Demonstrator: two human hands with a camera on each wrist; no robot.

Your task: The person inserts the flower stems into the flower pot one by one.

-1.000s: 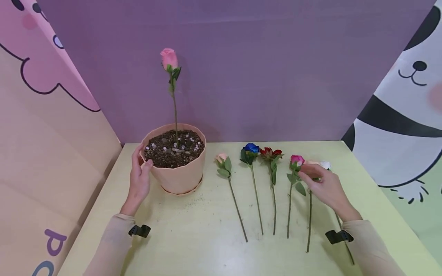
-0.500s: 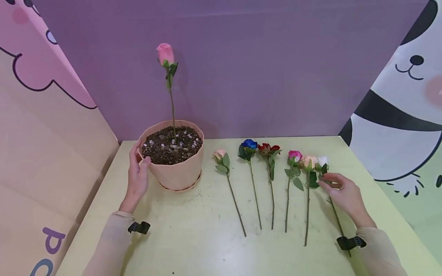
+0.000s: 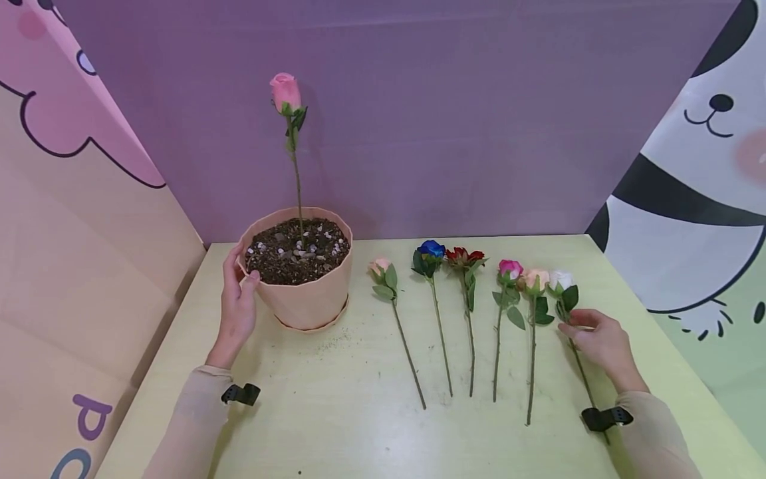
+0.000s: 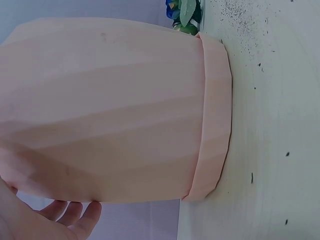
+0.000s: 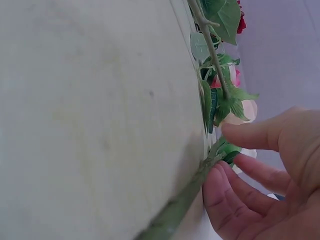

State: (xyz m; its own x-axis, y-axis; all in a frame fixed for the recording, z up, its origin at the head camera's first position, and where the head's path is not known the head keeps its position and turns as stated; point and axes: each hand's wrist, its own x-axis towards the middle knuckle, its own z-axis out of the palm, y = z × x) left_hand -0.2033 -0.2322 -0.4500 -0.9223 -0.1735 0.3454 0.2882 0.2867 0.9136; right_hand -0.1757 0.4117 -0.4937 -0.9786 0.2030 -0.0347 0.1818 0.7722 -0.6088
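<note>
A pink flower pot filled with dark soil stands at the back left, a pink rose upright in it. My left hand holds the pot's left side at the rim, thumb in front. In the left wrist view, fingertips lie along the pot wall. On the far right lies a white rose with green leaves. My right hand has thumb and fingers around its stem, just below the leaves.
Left of the white rose, a peach rose, a magenta rose, a red flower, a blue rose and a pale pink rosebud lie in a row on the table. A purple backdrop rises behind.
My right hand has moved right and toward me, from over the peach and white roses to the white rose's stem. The left hand stays on the pot. The head view has shifted slightly.
</note>
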